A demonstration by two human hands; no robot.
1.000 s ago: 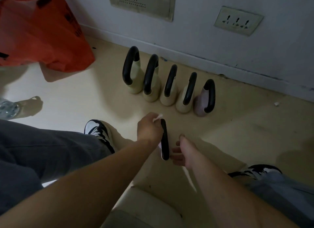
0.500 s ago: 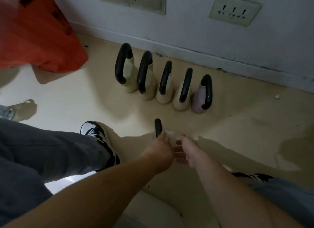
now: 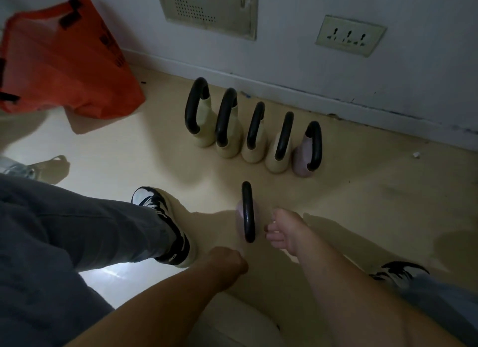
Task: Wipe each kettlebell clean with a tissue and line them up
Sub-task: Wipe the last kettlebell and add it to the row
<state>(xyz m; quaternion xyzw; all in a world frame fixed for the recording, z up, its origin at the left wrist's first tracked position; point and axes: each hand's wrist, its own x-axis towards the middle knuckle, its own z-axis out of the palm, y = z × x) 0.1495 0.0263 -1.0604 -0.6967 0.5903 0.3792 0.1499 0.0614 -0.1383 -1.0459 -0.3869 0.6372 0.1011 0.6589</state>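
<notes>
A small kettlebell (image 3: 247,212) with a pale pink body and a black handle stands alone on the floor in front of me. My left hand (image 3: 227,261) is curled into a fist just short of it and to its left, not touching it; the tissue it held a moment ago is hidden inside. Beside the kettlebell's right, my right hand (image 3: 283,231) hovers with loosely curled fingers and holds nothing. Further back near the wall stands a row of kettlebells: several cream ones (image 3: 254,139) and a pink one (image 3: 304,156) at the right end.
An orange bag (image 3: 64,62) lies at the back left. My left shoe (image 3: 165,222) is close to the lone kettlebell, my right shoe (image 3: 398,271) at the lower right. A plastic bottle (image 3: 15,165) lies at the left edge. The wall carries a socket (image 3: 349,35).
My left hand has let go of the kettlebell's handle and drawn back toward me as a fist. The kettlebell now stands free on the floor; the right hand has stayed beside it.
</notes>
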